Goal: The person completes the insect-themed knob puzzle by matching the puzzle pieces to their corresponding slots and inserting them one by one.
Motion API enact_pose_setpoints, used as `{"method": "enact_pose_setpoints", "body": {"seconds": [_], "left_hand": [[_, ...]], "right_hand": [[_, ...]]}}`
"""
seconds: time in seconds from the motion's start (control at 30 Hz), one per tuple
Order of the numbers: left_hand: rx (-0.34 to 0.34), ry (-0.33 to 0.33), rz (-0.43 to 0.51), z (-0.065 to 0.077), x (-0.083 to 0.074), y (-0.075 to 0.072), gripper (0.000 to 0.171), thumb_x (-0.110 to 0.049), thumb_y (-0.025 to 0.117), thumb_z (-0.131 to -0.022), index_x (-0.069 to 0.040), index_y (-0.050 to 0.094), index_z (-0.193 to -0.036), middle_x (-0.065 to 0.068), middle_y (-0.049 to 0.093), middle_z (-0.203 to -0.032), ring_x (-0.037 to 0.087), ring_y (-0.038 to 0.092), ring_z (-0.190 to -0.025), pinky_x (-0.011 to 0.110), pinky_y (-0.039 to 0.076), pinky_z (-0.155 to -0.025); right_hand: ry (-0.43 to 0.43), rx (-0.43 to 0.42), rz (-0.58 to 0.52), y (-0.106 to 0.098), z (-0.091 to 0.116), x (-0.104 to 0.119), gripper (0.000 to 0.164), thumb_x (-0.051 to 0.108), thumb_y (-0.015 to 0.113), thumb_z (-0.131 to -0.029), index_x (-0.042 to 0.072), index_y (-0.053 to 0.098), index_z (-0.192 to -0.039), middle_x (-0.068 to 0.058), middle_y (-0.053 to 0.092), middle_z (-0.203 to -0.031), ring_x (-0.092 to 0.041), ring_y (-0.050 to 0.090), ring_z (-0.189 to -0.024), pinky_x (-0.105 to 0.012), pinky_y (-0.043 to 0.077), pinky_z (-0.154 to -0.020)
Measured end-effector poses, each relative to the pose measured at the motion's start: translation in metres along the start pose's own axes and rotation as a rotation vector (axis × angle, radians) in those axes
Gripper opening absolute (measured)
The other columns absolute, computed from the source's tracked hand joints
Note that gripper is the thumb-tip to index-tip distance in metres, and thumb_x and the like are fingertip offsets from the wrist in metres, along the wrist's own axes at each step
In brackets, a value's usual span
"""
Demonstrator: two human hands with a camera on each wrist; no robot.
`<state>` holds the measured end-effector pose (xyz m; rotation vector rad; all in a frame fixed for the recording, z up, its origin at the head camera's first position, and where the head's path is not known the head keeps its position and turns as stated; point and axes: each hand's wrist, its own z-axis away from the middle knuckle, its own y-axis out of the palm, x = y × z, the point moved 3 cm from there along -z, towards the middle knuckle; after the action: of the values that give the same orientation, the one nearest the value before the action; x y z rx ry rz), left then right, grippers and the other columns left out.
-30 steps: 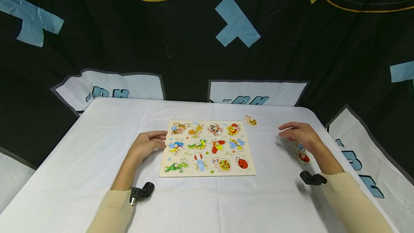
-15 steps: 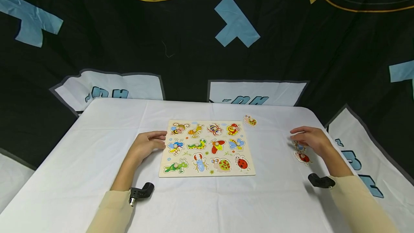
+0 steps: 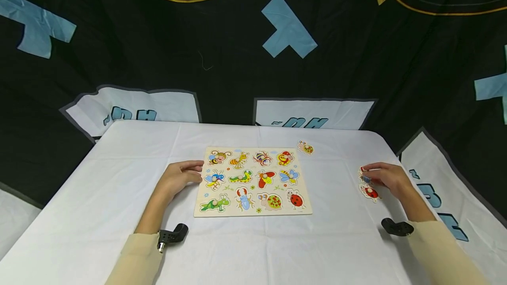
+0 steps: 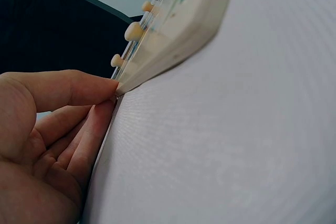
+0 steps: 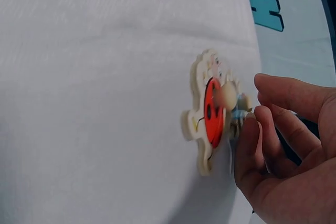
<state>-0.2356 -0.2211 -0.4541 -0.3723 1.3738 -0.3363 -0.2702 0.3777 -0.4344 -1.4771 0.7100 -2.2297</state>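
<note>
A wooden insect puzzle board [image 3: 237, 190] lies on the table. My left hand [image 3: 176, 176] rests at its left edge, and in the left wrist view the thumb [image 4: 79, 87] touches the board's corner. At the right my right hand [image 3: 390, 178] is low over a blue-bodied knobbed puzzle piece [image 3: 366, 179], partly hidden by the fingers. In the right wrist view this piece's knob [image 5: 245, 101] lies just beyond the parted thumb and fingertips. Beside it lies a ladybug puzzle piece [image 5: 213, 111] with its own knob.
A snail puzzle piece [image 3: 306, 147] lies off the board's upper right corner. The table has a white cloth [image 3: 222, 254]. Behind it hangs a black curtain [image 3: 178, 56] with printed blue and white shapes. Both wrists carry a small black camera [image 3: 397, 227].
My right hand has moved right and toward me, down to the blue-bodied piece. The left hand stays at the board's edge, and the pieces lie where they were.
</note>
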Motion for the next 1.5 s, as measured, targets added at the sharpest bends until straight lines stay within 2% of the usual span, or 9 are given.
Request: {"method": "enact_pose_setpoints", "body": {"seconds": [0.3, 0.6, 0.93, 1.5], "left_hand": [[0.002, -0.003, 0.005, 0.000, 0.000, 0.001, 0.056, -0.010, 0.074, -0.083, -0.011, 0.063, -0.139, 0.012, 0.069, -0.128, 0.027, 0.058, -0.122, 0.045, 0.036, -0.109], [-0.002, -0.004, 0.004, 0.000, 0.000, 0.001, 0.057, -0.009, 0.074, -0.083, -0.010, 0.063, -0.139, 0.013, 0.068, -0.128, 0.027, 0.057, -0.122, 0.045, 0.036, -0.108], [-0.005, 0.003, 0.005, 0.000, 0.000, 0.000, 0.057, -0.009, 0.074, -0.082, -0.010, 0.063, -0.139, 0.013, 0.069, -0.127, 0.027, 0.057, -0.122, 0.045, 0.036, -0.108], [-0.004, 0.002, 0.004, -0.002, 0.002, 0.001, 0.057, -0.009, 0.074, -0.083, -0.010, 0.063, -0.139, 0.014, 0.068, -0.128, 0.028, 0.057, -0.122, 0.046, 0.036, -0.108]], "right_hand": [[0.029, -0.006, -0.014, 0.000, -0.001, -0.011, 0.059, 0.034, 0.070, -0.093, -0.001, 0.057, -0.139, -0.029, 0.047, -0.147, -0.025, 0.056, -0.104, -0.017, 0.051, -0.070], [0.040, -0.020, -0.027, 0.002, -0.001, -0.013, 0.056, 0.034, 0.071, -0.093, 0.000, 0.061, -0.135, -0.028, 0.049, -0.145, -0.027, 0.053, -0.108, -0.018, 0.047, -0.070], [0.045, -0.083, -0.006, 0.006, -0.002, -0.014, 0.053, 0.034, 0.071, -0.093, -0.001, 0.063, -0.132, -0.027, 0.054, -0.140, -0.027, 0.052, -0.106, -0.028, 0.045, -0.078], [0.064, -0.126, -0.021, 0.009, -0.001, -0.013, 0.049, 0.034, 0.071, -0.093, -0.001, 0.066, -0.127, -0.027, 0.055, -0.139, -0.028, 0.053, -0.107, -0.026, 0.045, -0.074]]}}
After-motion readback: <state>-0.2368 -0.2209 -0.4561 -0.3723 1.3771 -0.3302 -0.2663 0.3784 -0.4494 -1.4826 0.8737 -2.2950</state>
